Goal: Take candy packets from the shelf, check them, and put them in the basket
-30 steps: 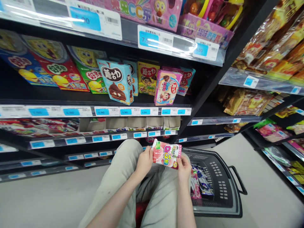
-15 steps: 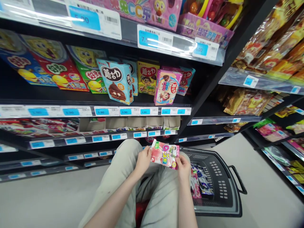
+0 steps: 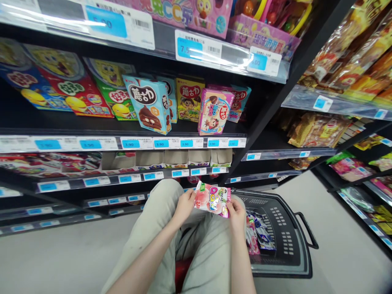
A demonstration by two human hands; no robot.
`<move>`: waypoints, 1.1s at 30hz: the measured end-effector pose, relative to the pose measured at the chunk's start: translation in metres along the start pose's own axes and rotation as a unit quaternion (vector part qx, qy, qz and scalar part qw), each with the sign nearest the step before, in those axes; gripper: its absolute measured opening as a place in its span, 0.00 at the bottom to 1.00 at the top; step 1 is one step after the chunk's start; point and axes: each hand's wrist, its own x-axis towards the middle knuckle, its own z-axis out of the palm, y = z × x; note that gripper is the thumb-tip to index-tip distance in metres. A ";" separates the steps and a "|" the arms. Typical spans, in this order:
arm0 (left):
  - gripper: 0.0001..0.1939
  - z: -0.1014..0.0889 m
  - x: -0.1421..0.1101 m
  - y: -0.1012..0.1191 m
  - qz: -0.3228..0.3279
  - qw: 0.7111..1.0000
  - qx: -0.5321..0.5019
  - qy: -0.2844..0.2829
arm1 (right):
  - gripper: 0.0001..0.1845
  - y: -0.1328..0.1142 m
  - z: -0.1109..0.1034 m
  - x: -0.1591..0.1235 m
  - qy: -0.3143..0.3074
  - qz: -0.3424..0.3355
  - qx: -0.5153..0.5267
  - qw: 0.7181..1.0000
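Note:
A pink and white candy packet (image 3: 212, 199) is stretched between my two hands above my knees, its printed front facing up. My left hand (image 3: 185, 205) pinches its left end. The right end is gripped by my right hand (image 3: 236, 213), with the thumb on the top face. Beside my right leg stands a black shopping basket (image 3: 286, 220). Inside it lie dark blue packets (image 3: 261, 230) and a pink packet (image 3: 251, 237), partly hidden by my right arm and knee.
In front rises a black shelf unit with price tags. It bears a light-blue snack box (image 3: 149, 105), a pink snack box (image 3: 215, 111) and open cardboard trays (image 3: 176, 158). Bagged goods (image 3: 320, 130) fill shelves to the right. Grey floor (image 3: 346, 253) extends beyond the basket.
The candy packet tilts slightly between my hands and its front catches the light differently. Both hands keep their hold, and the basket stays in place.

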 end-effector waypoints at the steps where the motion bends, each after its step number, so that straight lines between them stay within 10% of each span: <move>1: 0.12 0.000 0.000 0.000 0.001 1.000 0.000 0.001 | 0.12 0.000 0.000 0.000 0.000 0.000 -0.001 1.000; 25: 0.13 -0.003 -0.007 0.008 0.068 0.998 0.016 -0.008 | 0.10 0.006 -0.003 0.003 0.007 -0.003 0.020 1.000; 33: 0.11 -0.001 -0.007 0.009 0.058 0.987 -0.145 -0.040 | 0.09 0.002 -0.003 0.001 0.019 -0.005 0.051 0.998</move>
